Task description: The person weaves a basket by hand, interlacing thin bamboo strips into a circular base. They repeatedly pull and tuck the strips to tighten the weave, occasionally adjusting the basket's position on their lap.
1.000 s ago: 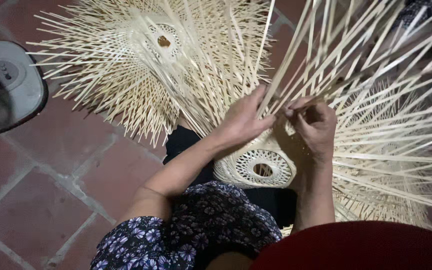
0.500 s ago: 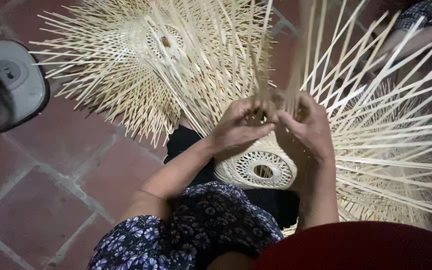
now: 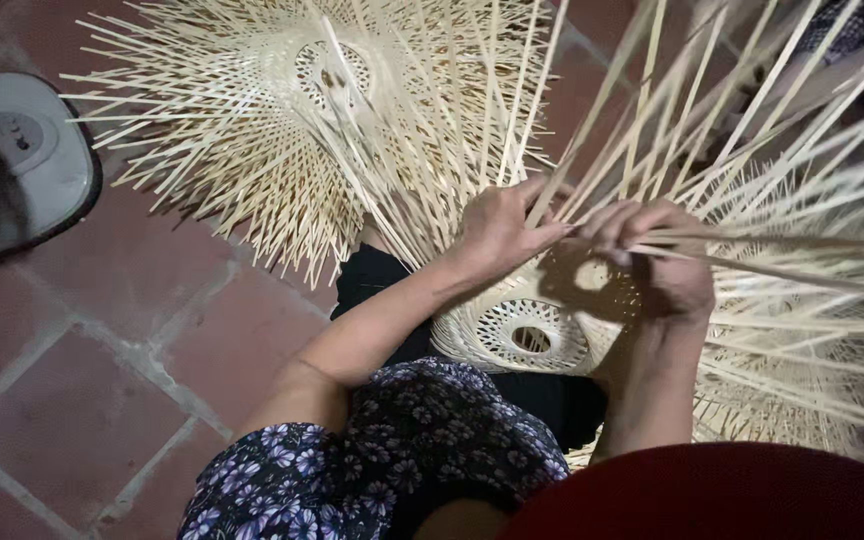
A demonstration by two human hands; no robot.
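Head view, looking down at a person seated over a red brick floor (image 3: 122, 330).

Left hand (image 3: 500, 232): lies on the upper wall of the half-woven bamboo basket (image 3: 532, 335), fingers bent and spread among the loose upright splints (image 3: 652, 130). It presses on the weave and is in contact with several splints; whether it pinches any single one cannot be told.

Right hand (image 3: 657, 262): clenched on a bundle of thin splints that run out to the right, thumb and fingers closed over them. It sits just beside the left hand, against the same upper wall of the basket.

Half-woven bamboo basket: rests on the person's lap, tilted so that its round openwork base with a central hole faces the camera. Unwoven splints fan upward and to the right from the woven part, crossing in front of both hands.

Second unfinished basket (image 3: 292, 120): lies on the floor toward the far edge of the view, to the left of the hands, with its own small woven centre and a wide ring of splints standing out all round. Its near splints overlap those of the basket on the lap.

Other items: a grey and white appliance (image 3: 22, 165) with a dark rim stands on the floor at the left edge, well apart from the baskets. The person wears a dark floral sleeve (image 3: 392, 450). A red rounded shape (image 3: 722, 495) fills the near right corner; its kind cannot be told.
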